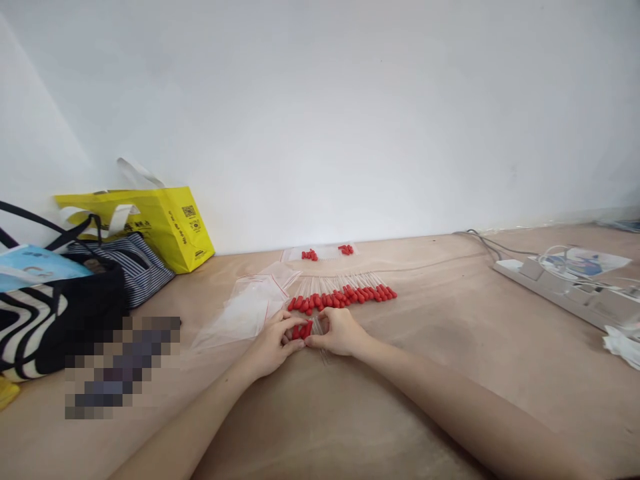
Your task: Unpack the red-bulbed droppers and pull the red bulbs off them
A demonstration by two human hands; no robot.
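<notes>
At the left edge of the frame, a black-and-white bag (55,333) sits on the table (410,413), a light blue packet (45,263) showing at its open top. A scrap of something yellow (7,393) lies just below it. Behind it to the right leans a striped pouch (150,263), and beyond that, against the wall, a yellow carrier bag (186,230) with white handles; the contents of these two are hidden. Below them, a dark object (125,367) is too pixelated to identify. Left of centre, flat clear bags (240,307) with red seal lines overlap one another, apparently with nothing inside.

At the centre, slightly below the middle, the left hand (273,348) has its thumb and fingers closed around the red ends of a small bunch of red-tipped sticks (303,330). The right hand (344,331) pinches the pale shafts of that same bunch. Just above both hands spreads a row of loose red-tipped sticks (350,295); farther up, near the wall, another clear bag (356,248) holds sticks with red tips clustered at both ends.

At right lie a power strip (540,290) with pale cables (560,267) and a crumpled white tissue (623,345).
</notes>
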